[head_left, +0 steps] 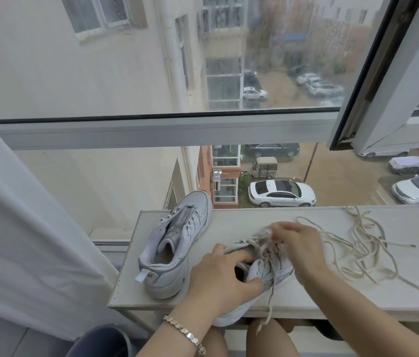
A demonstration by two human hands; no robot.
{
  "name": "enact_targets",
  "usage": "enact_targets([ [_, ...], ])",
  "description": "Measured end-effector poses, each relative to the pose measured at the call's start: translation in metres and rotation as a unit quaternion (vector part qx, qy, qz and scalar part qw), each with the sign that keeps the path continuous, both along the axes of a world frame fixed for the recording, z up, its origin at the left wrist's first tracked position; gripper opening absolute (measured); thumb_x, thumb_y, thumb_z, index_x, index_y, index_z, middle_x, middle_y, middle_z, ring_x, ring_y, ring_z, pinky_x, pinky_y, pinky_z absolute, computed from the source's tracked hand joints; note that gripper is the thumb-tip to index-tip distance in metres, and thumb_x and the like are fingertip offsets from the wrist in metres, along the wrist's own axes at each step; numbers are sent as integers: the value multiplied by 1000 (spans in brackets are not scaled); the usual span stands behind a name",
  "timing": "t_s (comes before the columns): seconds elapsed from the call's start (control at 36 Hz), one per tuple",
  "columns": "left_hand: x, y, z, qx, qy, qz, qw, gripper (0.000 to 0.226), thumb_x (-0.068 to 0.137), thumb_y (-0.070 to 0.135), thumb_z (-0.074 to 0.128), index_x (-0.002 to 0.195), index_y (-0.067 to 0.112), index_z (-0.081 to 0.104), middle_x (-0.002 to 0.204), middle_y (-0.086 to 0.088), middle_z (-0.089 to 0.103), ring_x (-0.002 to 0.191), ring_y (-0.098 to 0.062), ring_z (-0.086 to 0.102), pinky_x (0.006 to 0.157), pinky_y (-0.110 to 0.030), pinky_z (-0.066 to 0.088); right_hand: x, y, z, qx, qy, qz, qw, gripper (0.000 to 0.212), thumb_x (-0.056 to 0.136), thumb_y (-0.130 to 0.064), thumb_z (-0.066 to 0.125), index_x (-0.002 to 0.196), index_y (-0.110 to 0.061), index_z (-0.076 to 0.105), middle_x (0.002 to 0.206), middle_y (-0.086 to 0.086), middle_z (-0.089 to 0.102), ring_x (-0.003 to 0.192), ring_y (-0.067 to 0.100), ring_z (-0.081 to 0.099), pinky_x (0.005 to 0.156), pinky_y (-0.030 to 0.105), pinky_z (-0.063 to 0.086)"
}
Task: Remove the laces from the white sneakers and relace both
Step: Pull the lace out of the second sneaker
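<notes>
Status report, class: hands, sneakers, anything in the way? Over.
Left hand grips near sneaker. Right hand pinches its threaded lace. Other sneaker laceless. Loose lace piled by right arm.

Left hand [218, 276] gripping, right hand [298, 243] seemingly pinching

Left hand [218, 276]: silver link bracelet [186, 334] at wrist.

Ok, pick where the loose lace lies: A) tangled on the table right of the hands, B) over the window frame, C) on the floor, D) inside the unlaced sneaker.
A: the loose lace sprawls tangled on the table, to the right of the right hand.
</notes>
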State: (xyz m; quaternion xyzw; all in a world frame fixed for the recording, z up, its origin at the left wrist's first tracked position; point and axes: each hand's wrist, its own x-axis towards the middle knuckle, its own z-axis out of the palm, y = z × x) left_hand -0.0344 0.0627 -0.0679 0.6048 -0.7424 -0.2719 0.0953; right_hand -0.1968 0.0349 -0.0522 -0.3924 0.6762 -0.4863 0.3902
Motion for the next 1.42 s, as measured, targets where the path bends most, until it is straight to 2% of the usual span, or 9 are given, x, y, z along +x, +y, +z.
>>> enact_targets([
  [0.08, 0, 1, 0, 1, 6, 29, 1000, 43, 72, 63, 50, 113, 53, 47, 99, 14, 39, 96, -11, 48, 70, -24, 37, -29, -13, 10, -53, -84, -132, 986, 10, 83, -4, 62, 82, 3, 70, 58, 0, 59, 64, 16, 53, 74, 28, 42],
  [0.19, -6, 1, 1, -15, -17, 33, 999, 44, 74, 63, 48, 116, 51, 46, 101, 10, 37, 95, -14, 47, 70, -25, 37, -52, -9, 35, 31, -17, 136, 990, 21, 81, -2, 63, 61, -8, 68, 45, 1, 56, 45, 12, 55, 50, 17, 47],
  [0.33, -8, 3, 1, -26, -1, 42, 999, 40, 75, 63, 49, 112, 50, 47, 106, 13, 35, 97, -12, 47, 72, -24, 38, -44, 4, 42, 263, 357, 418, 792, 27, 85, -34, 59, 63, -21, 69, 54, -7, 61, 47, 2, 55, 54, 15, 43],
  [0.64, -7, 3, 7, -9, -11, 41, 999, 43, 74, 64, 50, 114, 49, 49, 110, 12, 38, 102, -13, 48, 78, -26, 43, 13, -13, 18, 53, 402, 367, 837, 32, 92, -30, 52, 84, -1, 63, 69, 4, 50, 62, 16, 42, 56, 28, 32],
  [0.78, -6, 3, 5, -12, -14, 38, 999, 44, 74, 64, 49, 117, 53, 43, 108, 12, 37, 101, -15, 48, 77, -26, 42, 12, -23, 25, 72, -61, 223, 970, 25, 86, -7, 43, 62, -9, 49, 61, 3, 48, 61, 17, 43, 64, 28, 39],
  [0.89, -6, 3, 5, -11, -13, 34, 999, 44, 73, 64, 46, 115, 53, 43, 104, 12, 36, 96, -13, 47, 72, -26, 40, -21, -47, 57, 37, -419, 131, 898, 43, 91, -16, 41, 48, -19, 37, 42, -6, 28, 40, 11, 31, 46, 23, 37],
  [1.03, -7, 2, 4, -12, -24, 33, 999, 44, 73, 65, 47, 115, 51, 45, 107, 12, 36, 99, -13, 47, 74, -26, 41, -37, -40, 94, 14, 55, 275, 960, 43, 92, -20, 45, 50, -20, 38, 40, -10, 34, 39, 9, 29, 40, 18, 30],
  [1.19, -7, 2, 5, -10, -26, 41, 999, 44, 72, 66, 48, 112, 50, 47, 106, 13, 37, 101, -12, 48, 76, -25, 42, -11, 3, 89, 223, 391, 583, 676, 45, 87, -62, 41, 63, -37, 70, 62, -20, 64, 46, -5, 48, 58, 18, 34],
  [1.42, -7, 2, 6, -7, -28, 37, 999, 42, 75, 64, 49, 114, 51, 46, 108, 12, 36, 102, -13, 48, 71, -25, 37, -1, -19, 36, 21, 387, 369, 845, 11, 87, -27, 63, 84, -19, 70, 78, -6, 66, 65, 5, 53, 63, 19, 43],
])
